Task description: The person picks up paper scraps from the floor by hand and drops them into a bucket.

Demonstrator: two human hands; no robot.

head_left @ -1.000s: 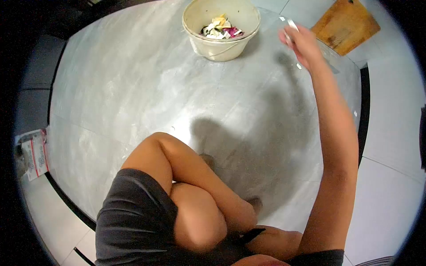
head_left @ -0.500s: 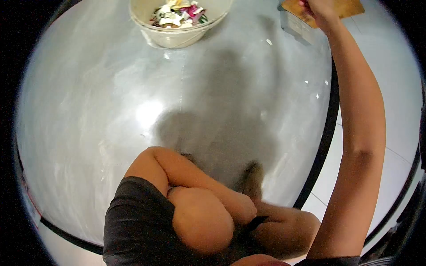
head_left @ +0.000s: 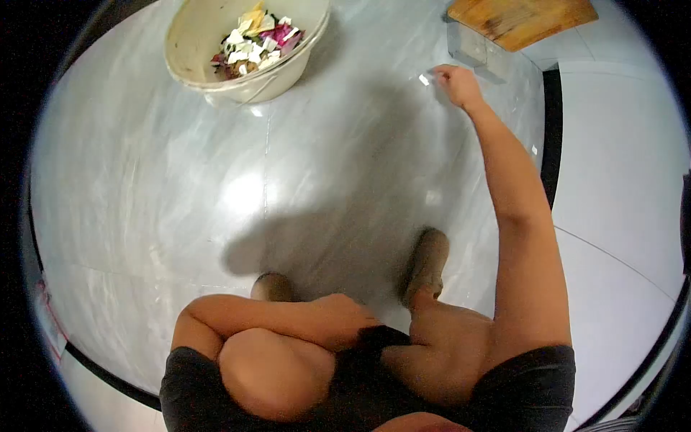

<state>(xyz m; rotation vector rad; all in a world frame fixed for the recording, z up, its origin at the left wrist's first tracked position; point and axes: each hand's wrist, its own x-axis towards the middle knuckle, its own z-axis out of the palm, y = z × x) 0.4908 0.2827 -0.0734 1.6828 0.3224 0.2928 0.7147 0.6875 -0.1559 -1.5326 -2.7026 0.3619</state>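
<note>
My right hand (head_left: 459, 86) reaches down to the floor at the upper right, its fingers curled together. Right at the fingertips lies a small white scrap (head_left: 424, 80). Whether anything is pinched between those fingers is too blurred to make out. Across my bent knee lies my left forearm, and my left hand (head_left: 345, 313) hangs beside the black shorts, its fingers mostly hidden. Toward the upper left stands a cream bucket (head_left: 284, 79) holding a heap of scraps (head_left: 255, 47) in white, yellow, purple and dark green.
Beyond my right hand, a wooden board (head_left: 522, 20) lies over a grey, see-through-looking box (head_left: 479, 50). Another white scrap (head_left: 534, 150) sits by the black floor strip (head_left: 551, 137). My shoes (head_left: 428, 259) stand on the glossy grey floor (head_left: 144, 165).
My right hand has left the wooden board and come down to the floor by the white scrap. My view has shifted, with the bucket now lower and further left.
</note>
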